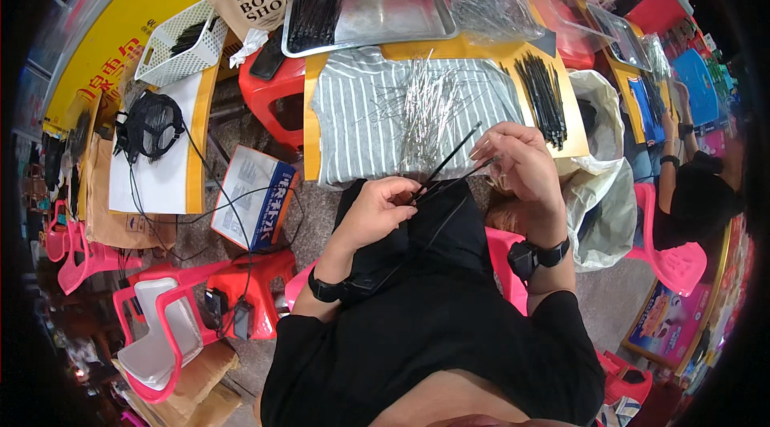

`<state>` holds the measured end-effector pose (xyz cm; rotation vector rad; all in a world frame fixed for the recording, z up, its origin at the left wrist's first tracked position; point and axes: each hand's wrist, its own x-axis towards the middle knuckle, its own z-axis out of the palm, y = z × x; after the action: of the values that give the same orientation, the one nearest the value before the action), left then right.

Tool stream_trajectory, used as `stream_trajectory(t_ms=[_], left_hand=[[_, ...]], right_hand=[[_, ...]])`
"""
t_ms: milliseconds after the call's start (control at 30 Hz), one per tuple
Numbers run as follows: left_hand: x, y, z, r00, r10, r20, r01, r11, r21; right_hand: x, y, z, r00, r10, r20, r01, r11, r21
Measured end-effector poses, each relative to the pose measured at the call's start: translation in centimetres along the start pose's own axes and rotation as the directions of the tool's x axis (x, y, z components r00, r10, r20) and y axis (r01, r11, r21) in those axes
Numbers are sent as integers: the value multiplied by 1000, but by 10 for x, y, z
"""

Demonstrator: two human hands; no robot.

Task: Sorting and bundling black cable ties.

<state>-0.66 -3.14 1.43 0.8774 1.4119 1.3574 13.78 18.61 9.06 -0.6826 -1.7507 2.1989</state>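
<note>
My left hand (375, 210) is closed in a pinch on a few thin black sticks (447, 161), held above my lap at the table's front edge. One stick points up to the far right; another runs across toward my right hand (517, 156). Thumb and fingers of the right hand are pinched at that stick's end. Just beyond the hands, a loose pile of thin silvery wires (425, 106) lies on a grey striped cloth (345, 118). To its right is a bundle of similar black sticks (541, 98).
A metal tray (393, 10) with black sticks stands at the far side, beside a clear plastic bag (493, 6). A white basket (180, 42) and a black cabled headset-like thing (152, 126) are at left. Another person (698, 194) sits at far right.
</note>
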Motion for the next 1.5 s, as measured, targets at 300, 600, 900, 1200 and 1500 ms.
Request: stream_trajectory(t_ms=[300,600,900,1200,1500], left_hand=[[13,1,6,991,-70,114,112,902,-417],[18,-7,11,992,-66,105,113,834,-539],[17,-5,15,998,-63,11,59,839,-541],[16,-1,20,992,-105,-74,54,864,-501],[15,-5,18,990,-128,-52,90,884,-459]], right_hand=[[-12,6,24,977,-200,-76,177,954,-241],[-12,4,27,942,-335,-29,319,917,-238],[-8,13,23,912,-408,33,409,903,-133],[-9,29,32,920,-364,-142,371,928,22],[-14,51,53,897,-332,-292,330,942,-57]])
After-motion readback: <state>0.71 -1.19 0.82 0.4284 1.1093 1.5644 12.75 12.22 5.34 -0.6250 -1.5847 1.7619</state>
